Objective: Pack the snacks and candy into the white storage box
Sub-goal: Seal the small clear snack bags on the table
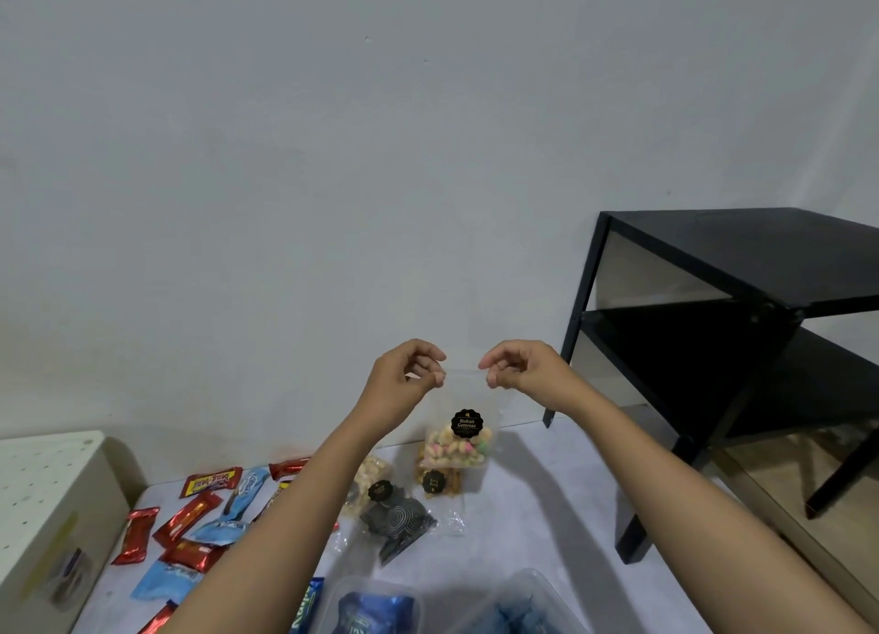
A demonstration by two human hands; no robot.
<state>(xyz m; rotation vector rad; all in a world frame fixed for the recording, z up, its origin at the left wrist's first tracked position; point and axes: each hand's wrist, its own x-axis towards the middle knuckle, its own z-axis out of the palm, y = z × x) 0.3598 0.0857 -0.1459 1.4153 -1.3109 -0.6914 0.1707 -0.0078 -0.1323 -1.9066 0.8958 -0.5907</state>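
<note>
Both hands hold up a clear biscuit pouch [459, 438] with a black round label and pastel biscuits at its bottom. My left hand [404, 379] pinches its top left corner and my right hand [518, 369] pinches its top right corner, so the pouch hangs above the floor. Below it lie other clear pouches: one with dark spiral biscuits [399, 521], one with pale snacks [373, 474] and one with brown sticks [440, 483]. Red wrapped candy bars [188, 519] and light blue snack packs [221, 531] lie scattered at the left. A translucent storage box [532, 586] with blue packs inside sits at the bottom edge.
A white perforated box [52, 500] stands at the left edge. A black two-tier side table [742, 310] stands at the right against the grey wall. The snacks lie on a pale floor surface [537, 505].
</note>
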